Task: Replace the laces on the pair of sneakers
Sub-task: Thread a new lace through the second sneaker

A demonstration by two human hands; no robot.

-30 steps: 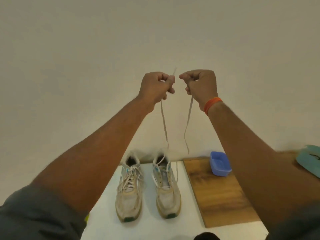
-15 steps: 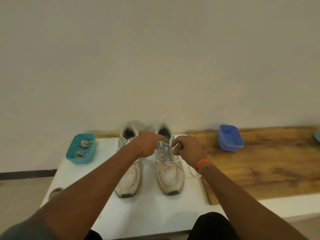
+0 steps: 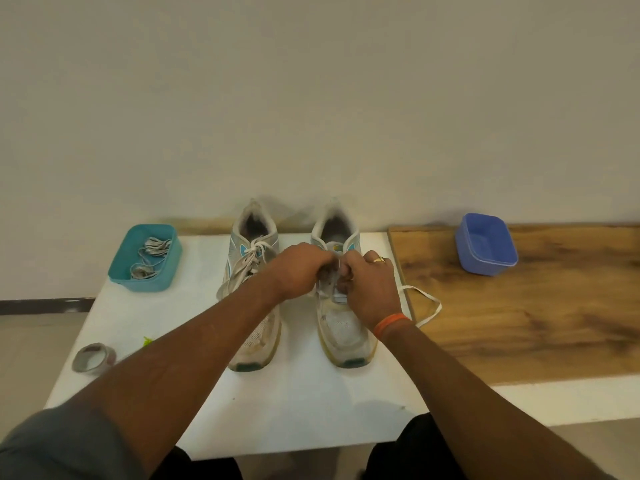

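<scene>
A: What sits at the left edge?
B: A tape roll (image 3: 93, 357) near the white table (image 3: 294, 410)'s front-left corner, a teal tub (image 3: 145, 258) of laces behind it.

A: And the sneakers?
B: Mid-table, toes toward the person. The left sneaker (image 3: 252, 292) is laced and tied. Over the right sneaker (image 3: 343, 327), the left hand (image 3: 301, 271) and right hand (image 3: 370, 289) both pinch its lace (image 3: 426, 303), whose slack loops onto the wooden board (image 3: 536, 313).

A: Farther right?
B: A blue tub (image 3: 486, 244) at the board's back edge.
</scene>
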